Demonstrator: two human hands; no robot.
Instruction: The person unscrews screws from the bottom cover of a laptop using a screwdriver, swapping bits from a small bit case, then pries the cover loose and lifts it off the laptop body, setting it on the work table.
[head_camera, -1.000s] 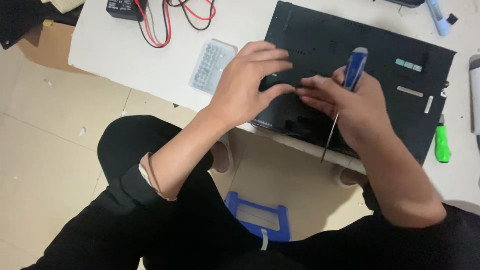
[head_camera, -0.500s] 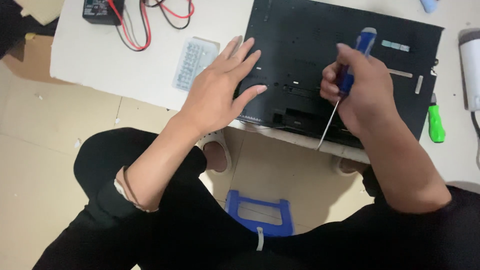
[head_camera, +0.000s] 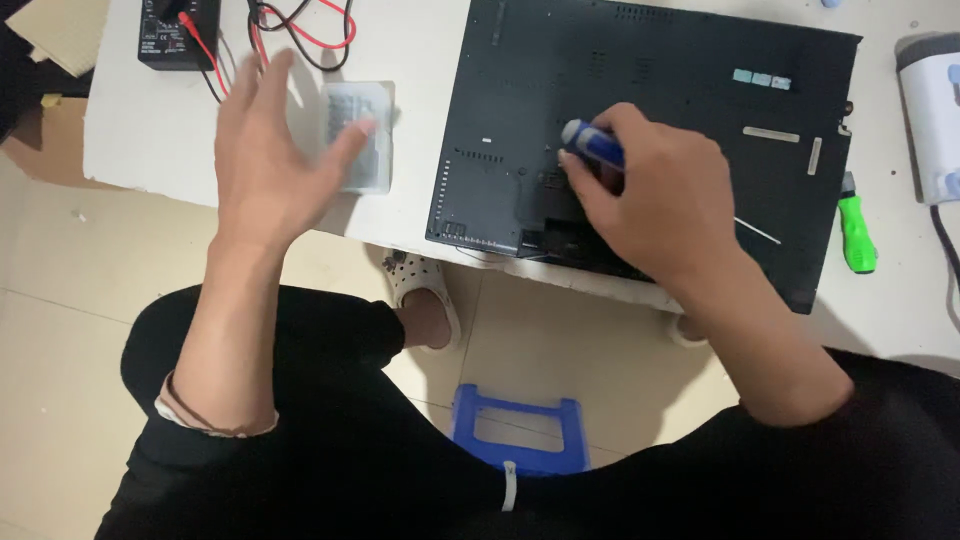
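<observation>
A black laptop (head_camera: 650, 110) lies bottom side up on the white table (head_camera: 420, 60). My right hand (head_camera: 655, 200) rests over its near edge and grips a blue-handled screwdriver (head_camera: 592, 145), whose thin shaft pokes out to the right of the hand. My left hand (head_camera: 270, 160) hovers with fingers spread over the table's left part, its fingertips just above a small clear plastic parts box (head_camera: 357, 135). It holds nothing.
A black multimeter (head_camera: 178, 32) with red and black leads (head_camera: 300, 30) sits at the table's far left. A green-handled tool (head_camera: 856, 232) and a white device (head_camera: 930, 115) lie at the right. A blue stool (head_camera: 515, 428) stands between my legs, and cardboard (head_camera: 65, 30) lies at far left.
My left hand left the laptop and swung left over the clear parts box. My right hand turned the screwdriver from upright to lying flat across the laptop. The camera view moved closer.
</observation>
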